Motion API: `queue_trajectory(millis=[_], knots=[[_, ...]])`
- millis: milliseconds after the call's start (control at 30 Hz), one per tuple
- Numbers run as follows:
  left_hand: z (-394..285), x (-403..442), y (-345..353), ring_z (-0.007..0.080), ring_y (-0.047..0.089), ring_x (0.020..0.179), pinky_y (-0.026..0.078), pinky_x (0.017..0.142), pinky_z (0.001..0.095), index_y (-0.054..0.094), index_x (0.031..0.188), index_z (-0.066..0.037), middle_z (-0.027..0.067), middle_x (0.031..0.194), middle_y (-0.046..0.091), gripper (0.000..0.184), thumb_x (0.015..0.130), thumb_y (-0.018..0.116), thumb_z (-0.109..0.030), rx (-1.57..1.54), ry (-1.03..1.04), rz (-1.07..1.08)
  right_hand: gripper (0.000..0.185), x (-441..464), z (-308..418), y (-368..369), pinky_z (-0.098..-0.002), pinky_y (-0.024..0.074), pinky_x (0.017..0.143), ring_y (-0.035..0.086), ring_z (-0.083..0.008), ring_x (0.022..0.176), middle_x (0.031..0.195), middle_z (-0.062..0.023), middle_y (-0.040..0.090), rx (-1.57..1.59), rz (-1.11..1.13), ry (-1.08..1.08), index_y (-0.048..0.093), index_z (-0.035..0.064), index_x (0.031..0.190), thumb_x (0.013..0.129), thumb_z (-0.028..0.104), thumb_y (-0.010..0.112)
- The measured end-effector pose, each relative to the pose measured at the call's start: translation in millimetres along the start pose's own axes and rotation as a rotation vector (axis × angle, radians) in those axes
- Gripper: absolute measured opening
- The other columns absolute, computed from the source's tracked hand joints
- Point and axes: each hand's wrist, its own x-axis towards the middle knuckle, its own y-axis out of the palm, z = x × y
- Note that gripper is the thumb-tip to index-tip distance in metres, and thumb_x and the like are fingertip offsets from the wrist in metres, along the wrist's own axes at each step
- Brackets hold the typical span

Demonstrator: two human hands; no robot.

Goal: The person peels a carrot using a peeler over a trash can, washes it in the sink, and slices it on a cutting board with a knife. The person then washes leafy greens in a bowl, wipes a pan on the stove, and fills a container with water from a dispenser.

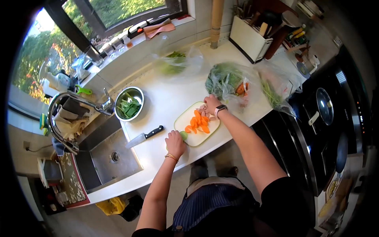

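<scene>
A white cutting board (192,140) with a green rim lies on the counter before me. Orange carrot pieces (197,121) are piled on it, with pale pink slices (203,111), perhaps ham, beside them. My left hand (175,143) grips the board's near-left end, next to a light green patch. At the far-right end, my right hand (213,106) has its fingers closed at the board's edge; the fingertips are partly hidden. A knife (145,136) with a black handle lies on the counter left of the board, apart from both hands.
A metal bowl (129,104) of green leaves stands near the sink (114,158). Plastic bags hold broccoli (224,81) with carrots, green stalks (270,93) and other greens (173,63). At right is a black stove (312,146) with a pan lid (324,106). The faucet (75,96) arches over the sink.
</scene>
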Motion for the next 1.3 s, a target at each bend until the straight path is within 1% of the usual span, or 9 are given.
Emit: queue_trajectory(millis=[333, 633, 767, 833, 1000, 1067, 1133, 1200, 1300], knots=[[1.6, -11.3, 5.4, 0.0349, 0.052, 0.086, 0.043, 0.070, 0.0441, 0.048, 0.091, 0.002, 0.0174, 0.091, 0.052, 0.033, 0.062, 0.060, -0.008, -0.230, -0.011, -0.123, 0.020, -16.8, 3.0, -3.3, -0.0400, 0.0464, 0.079, 0.057, -0.0352, 0.091, 0.095, -0.0201, 0.058, 0.248, 0.096, -0.011, 0.054, 0.0016, 0.093, 0.079, 0.015, 0.059], [11.7, -25.2, 28.8, 0.0372, 0.054, 0.087, 0.045, 0.074, 0.0424, 0.048, 0.102, 0.000, 0.0202, 0.094, 0.054, 0.044, 0.067, 0.069, -0.017, -0.476, 0.038, -0.213, 0.025, -169.5, -37.4, -24.0, -0.0399, 0.0469, 0.077, 0.057, -0.0352, 0.092, 0.097, -0.0197, 0.059, 0.365, -0.375, 0.038, 0.055, 0.0005, 0.105, 0.081, 0.003, 0.048], [18.0, -29.2, 31.4, 0.0387, 0.052, 0.088, 0.043, 0.076, 0.0428, 0.048, 0.103, 0.001, 0.0199, 0.093, 0.053, 0.045, 0.066, 0.069, -0.015, -0.473, 0.233, -0.245, 0.020, -321.0, -88.1, -22.0, -0.0414, 0.0484, 0.068, 0.060, -0.0333, 0.075, 0.082, -0.0147, 0.063, 0.295, -0.527, 0.437, 0.058, 0.0061, 0.101, 0.084, 0.013, 0.051], [1.6, -37.1, 14.1, 0.0382, 0.052, 0.089, 0.043, 0.077, 0.0430, 0.048, 0.102, 0.001, 0.0188, 0.094, 0.053, 0.046, 0.065, 0.070, -0.014, -0.406, 0.319, -0.200, 0.023, -409.6, -100.1, -12.3, -0.0372, 0.0503, 0.067, 0.063, -0.0285, 0.077, 0.087, -0.0123, 0.065, 0.186, -0.311, 0.755, 0.057, 0.0050, 0.104, 0.084, 0.017, 0.054], [-101.0, -59.6, -11.5, 0.0355, 0.054, 0.085, 0.044, 0.073, 0.0410, 0.049, 0.098, 0.000, 0.0159, 0.090, 0.055, 0.043, 0.064, 0.071, -0.014, -0.409, 0.492, -0.058, 0.054, -575.8, -62.2, 54.3, -0.0394, 0.0304, 0.102, 0.044, -0.0358, 0.118, 0.123, -0.0229, 0.051, 0.721, -0.032, 0.960, 0.053, 0.0001, 0.117, 0.093, 0.047, 0.038], [-158.7, -68.9, -1.6, 0.0349, 0.054, 0.084, 0.044, 0.073, 0.0412, 0.050, 0.097, -0.001, 0.0153, 0.089, 0.055, 0.042, 0.064, 0.072, -0.015, -0.448, 0.561, 0.003, 0.060, -617.0, -68.2, 128.8, -0.0413, 0.0336, 0.099, 0.052, -0.0321, 0.109, 0.113, -0.0171, 0.059, 0.891, -0.320, 0.990, 0.055, -0.0024, 0.113, 0.093, 0.051, 0.037], [-219.9, -75.8, 20.5, 0.0346, 0.055, 0.083, 0.044, 0.073, 0.0414, 0.050, 0.096, -0.001, 0.0152, 0.089, 0.055, 0.042, 0.063, 0.072, -0.015, -0.447, 0.666, 0.003, 0.056, -657.4, -136.2, 133.9, -0.0425, 0.0419, 0.090, 0.059, -0.0284, 0.096, 0.098, -0.0132, 0.065, 0.573, -0.029, 1.058, 0.060, -0.0017, 0.104, 0.093, 0.049, 0.039], [-298.5, -90.3, 35.3, 0.0354, 0.055, 0.080, 0.045, 0.071, 0.0410, 0.051, 0.095, -0.001, 0.0154, 0.086, 0.055, 0.040, 0.063, 0.071, -0.014, -0.517, 0.682, 0.029, 0.046, -681.8, -204.0, 113.2, -0.0419, 0.0478, 0.079, 0.062, -0.0260, 0.087, 0.084, -0.0107, 0.066, 1.219, -0.516, 1.424, 0.062, 0.0021, 0.093, 0.093, 0.043, 0.041], [-426.5, -115.2, 61.9, 0.0347, 0.056, 0.077, 0.046, 0.069, 0.0390, 0.051, 0.093, -0.001, 0.0156, 0.083, 0.056, 0.036, 0.065, 0.070, -0.014, -0.578, 0.690, 0.023, 0.039, -714.8, -334.6, 78.1, -0.0402, 0.0513, 0.066, 0.062, -0.0253, 0.077, 0.084, -0.0128, 0.064, 1.637, -0.970, 1.327, 0.058, 0.0026, 0.093, 0.091, 0.040, 0.048]])
